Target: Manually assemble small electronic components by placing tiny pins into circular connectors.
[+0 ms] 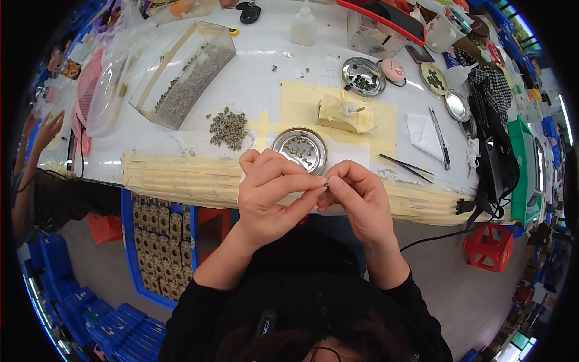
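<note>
White desk [259, 72], edged with cream tape [181, 178], carried a round silver metal dish [315, 141] holding small grey pieces [297, 148], and a loose grey heap [228, 128] left of it. Left hand [274, 190] and right hand [363, 202]: fingertips together pinched one tiny dark piece [326, 185], beside the dish's near rim.

and here's the white bench [256, 63], its front edge banded with yellowish tape [175, 178]! at left, a clear box [161, 71]; just beside it, a loose heap of small greyish pieces [228, 128]. centre front, a round metal dish [306, 131]! behind, a white squeeze bottle [303, 27]. over right, black tweezers [407, 167], a folded white sheet [422, 134], and a pen-like tool [440, 139] lying near.
</note>
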A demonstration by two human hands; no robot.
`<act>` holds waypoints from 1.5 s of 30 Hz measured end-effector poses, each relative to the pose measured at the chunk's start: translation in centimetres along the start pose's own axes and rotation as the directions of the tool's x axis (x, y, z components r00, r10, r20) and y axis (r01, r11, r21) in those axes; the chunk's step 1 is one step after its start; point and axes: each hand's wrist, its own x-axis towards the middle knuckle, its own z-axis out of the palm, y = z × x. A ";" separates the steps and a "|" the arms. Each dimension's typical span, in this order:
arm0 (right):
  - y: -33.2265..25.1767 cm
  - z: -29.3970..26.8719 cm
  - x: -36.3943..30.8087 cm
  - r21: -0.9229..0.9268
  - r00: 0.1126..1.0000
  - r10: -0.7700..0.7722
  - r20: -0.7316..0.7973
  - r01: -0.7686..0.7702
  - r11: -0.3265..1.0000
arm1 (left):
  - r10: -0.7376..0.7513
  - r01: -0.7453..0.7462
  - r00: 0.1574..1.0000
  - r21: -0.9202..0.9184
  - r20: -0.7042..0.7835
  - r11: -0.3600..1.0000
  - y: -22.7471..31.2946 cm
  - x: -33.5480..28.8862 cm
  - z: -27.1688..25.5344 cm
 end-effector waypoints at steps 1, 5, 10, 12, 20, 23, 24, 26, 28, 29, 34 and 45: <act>-0.1 0.0 -0.1 -0.025 1.000 -0.013 0.004 0.013 1.000 | -0.012 0.012 1.000 -0.024 0.005 1.000 0.0 0.0 0.1; -1.5 -0.1 -0.2 -0.158 1.000 -0.013 0.003 0.013 0.987 | -0.026 0.026 1.000 -0.065 0.004 0.998 0.0 0.0 0.3; -8.3 -2.9 3.3 -0.767 0.882 -0.466 0.074 0.349 0.538 | -0.004 0.004 1.000 0.058 0.010 0.998 0.7 0.5 -0.3; -12.4 -5.4 7.5 -0.898 0.726 -0.673 0.140 0.380 0.224 | 0.006 -0.006 1.000 0.064 -0.004 0.998 0.9 0.6 -0.2; -19.2 -16.8 24.2 -0.888 0.839 -0.397 0.372 0.197 -0.415 | 0.019 -0.022 0.999 0.101 0.037 0.995 1.9 0.6 -0.9; -19.4 -16.4 25.6 -0.931 0.888 -0.322 0.328 0.245 -0.270 | 0.004 -0.007 1.000 0.107 0.029 0.994 1.9 0.3 -1.5; -19.5 -16.5 25.8 -0.933 0.892 -0.314 0.325 0.249 -0.259 | -0.002 -0.001 1.000 0.110 0.030 0.994 1.9 0.3 -1.6; -19.5 -16.6 26.3 -0.936 0.904 -0.273 0.330 0.276 -0.219 | -0.013 0.009 0.999 0.114 0.035 0.993 1.9 0.3 -1.8; -20.1 -15.2 26.1 -0.936 0.918 -0.204 0.341 0.311 -0.166 | -0.008 0.004 0.999 0.110 0.037 0.994 1.6 0.4 -1.8; -20.6 -14.1 25.5 -0.968 0.954 -0.173 0.244 0.229 -0.101 | -0.004 0.000 0.999 0.105 0.038 0.994 1.5 0.5 -1.7; -21.2 -10.8 23.4 -0.998 0.988 -0.136 0.070 0.069 -0.009 | -0.005 0.002 1.000 0.099 0.028 0.995 1.4 0.5 -1.7; -20.3 -8.7 13.8 -0.900 0.819 -0.378 0.432 0.362 -0.244 | -0.036 0.034 0.999 0.126 0.015 0.991 0.9 0.3 -2.6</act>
